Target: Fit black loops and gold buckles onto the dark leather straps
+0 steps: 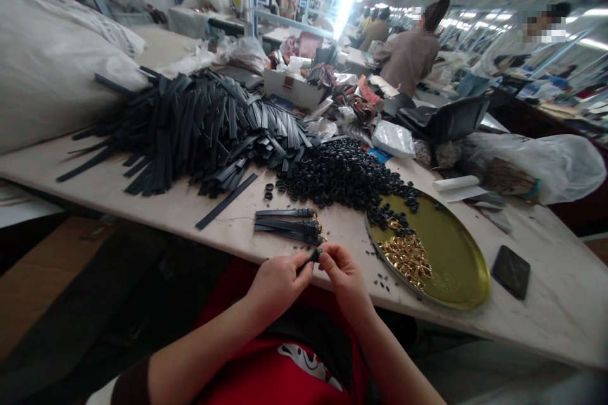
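At the table's front edge, my left hand point(280, 281) is closed round a dark strap point(314, 256), most of which its fingers hide. The fingertips of my right hand point(346, 278) pinch the same strap at its end, touching my left fingers. Just beyond lies a small stack of black straps point(285, 226) with gold-coloured metal pieces at their right ends. One loose flat strip point(227, 201) lies to the left of them. Behind is a heap of small black loops point(342, 171). Gold-coloured metal fittings point(409, 259) and some loops rest on a round yellowish tray point(458, 259) to the right.
A large pile of black strips point(204, 120) covers the table's back left, beside a big white plastic bag point(52, 63). A dark phone point(511, 271) lies right of the tray. Scraps and a box point(291, 90) crowd the back. A person point(411, 54) is farther off.
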Demonstrator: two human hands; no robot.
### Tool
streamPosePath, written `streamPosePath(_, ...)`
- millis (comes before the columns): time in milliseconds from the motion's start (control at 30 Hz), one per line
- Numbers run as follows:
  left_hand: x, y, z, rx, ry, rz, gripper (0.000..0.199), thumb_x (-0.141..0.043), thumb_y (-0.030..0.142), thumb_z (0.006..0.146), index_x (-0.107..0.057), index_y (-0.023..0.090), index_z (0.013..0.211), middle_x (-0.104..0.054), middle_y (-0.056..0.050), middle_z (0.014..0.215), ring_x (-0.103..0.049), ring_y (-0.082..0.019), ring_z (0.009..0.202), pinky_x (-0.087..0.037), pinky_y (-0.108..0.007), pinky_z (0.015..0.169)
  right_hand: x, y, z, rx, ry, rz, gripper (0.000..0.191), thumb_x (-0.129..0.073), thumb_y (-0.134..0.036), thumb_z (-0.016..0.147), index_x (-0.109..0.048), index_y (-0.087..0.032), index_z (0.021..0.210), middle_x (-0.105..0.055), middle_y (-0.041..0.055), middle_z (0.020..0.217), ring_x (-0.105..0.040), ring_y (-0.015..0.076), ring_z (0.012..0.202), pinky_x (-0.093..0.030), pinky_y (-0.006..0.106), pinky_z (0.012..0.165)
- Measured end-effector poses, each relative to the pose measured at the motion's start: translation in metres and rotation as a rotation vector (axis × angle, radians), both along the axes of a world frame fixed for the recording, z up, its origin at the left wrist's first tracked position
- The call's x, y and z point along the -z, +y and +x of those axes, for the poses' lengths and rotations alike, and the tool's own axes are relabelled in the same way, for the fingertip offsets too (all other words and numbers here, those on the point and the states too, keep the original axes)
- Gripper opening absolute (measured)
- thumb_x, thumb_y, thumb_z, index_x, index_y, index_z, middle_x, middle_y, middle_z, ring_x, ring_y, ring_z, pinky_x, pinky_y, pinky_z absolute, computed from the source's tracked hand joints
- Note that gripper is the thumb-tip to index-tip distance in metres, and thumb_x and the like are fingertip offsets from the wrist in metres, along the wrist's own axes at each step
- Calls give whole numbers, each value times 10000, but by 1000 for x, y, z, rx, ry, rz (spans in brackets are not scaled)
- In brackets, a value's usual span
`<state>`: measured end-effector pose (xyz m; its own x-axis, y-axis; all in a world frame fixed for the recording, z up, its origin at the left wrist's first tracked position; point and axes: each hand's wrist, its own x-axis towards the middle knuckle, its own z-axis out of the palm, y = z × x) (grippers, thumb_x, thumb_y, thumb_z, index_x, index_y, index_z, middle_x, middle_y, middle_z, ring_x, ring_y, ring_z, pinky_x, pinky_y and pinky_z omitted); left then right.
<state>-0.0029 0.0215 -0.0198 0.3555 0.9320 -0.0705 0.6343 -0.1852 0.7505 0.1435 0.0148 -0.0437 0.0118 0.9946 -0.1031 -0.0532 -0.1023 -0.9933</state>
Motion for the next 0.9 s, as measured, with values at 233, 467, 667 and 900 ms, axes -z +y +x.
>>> streamPosePath(233,8,18,-3,150,-146,-247,294,-382,316,824,-614,171,716,-485,50,541,-426,-103,509,-260,-210,482,12,4,7,-42,258,-220,198,-612,-381,750,-559,-190,739,-510,-38,655,-447,91,610,-367,221,613)
streamPosePath(467,11,32,4,204,-141,-257,286,-376,282,818,-614,159,718,-578,25,643,-504,-122,625,-324,-209,559,17,10,11,-36,437,-364,295,-718,-339,642,-597,-222,884,-594,-24,742,-521,110,665,-401,254,678)
streamPosePath(667,15,30,4,108,-257,-265,260,-432,198,776,-528,180,1017,-627,0,804,-556,-138,720,-395,-223,632,22,15,14,25,259,-314,211,-661,-368,705,-643,-197,829,-571,-28,674,-450,92,582,-354,231,596)
streamPosePath(900,21,20,-3,35,-334,-268,242,-378,168,810,-436,183,1044,-593,25,675,-560,-126,621,-423,-238,616,19,7,2,60,263,-238,169,-645,-339,732,-647,-197,824,-565,-32,662,-458,81,592,-367,212,594)
